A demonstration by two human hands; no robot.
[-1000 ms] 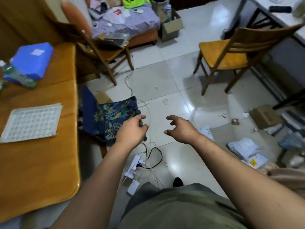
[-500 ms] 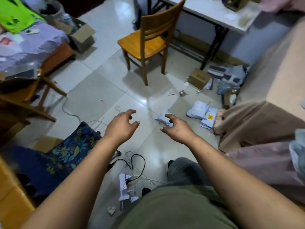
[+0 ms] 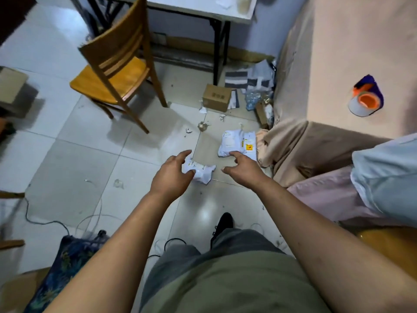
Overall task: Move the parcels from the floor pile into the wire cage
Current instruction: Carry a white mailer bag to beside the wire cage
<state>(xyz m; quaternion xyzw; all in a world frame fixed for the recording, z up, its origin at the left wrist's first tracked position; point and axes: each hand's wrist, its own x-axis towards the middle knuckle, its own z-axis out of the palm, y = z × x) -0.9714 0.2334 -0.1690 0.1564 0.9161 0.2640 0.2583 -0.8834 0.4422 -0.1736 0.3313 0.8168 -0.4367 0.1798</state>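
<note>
Since 0.5 s ago the hands have closed in: L hand (image 3: 172, 175) & R hand (image 3: 244, 171) are spread, empty, either side of crumpled parcel (image 3: 203, 172) on floor (image 3: 90, 143). Risk: slack bag could slip from a hasty grab; flat parcels (image 3: 234, 143) beyond, by sofa drape (image 3: 293, 150), could get missed.

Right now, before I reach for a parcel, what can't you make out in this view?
Wire cage: outside the head view's edges.
Left hand and small parcel: contact unclear; the hand covers its left end.
Flat parcels: labels too small to read.
Packages behind cardboard box: partly hidden by it.
</note>
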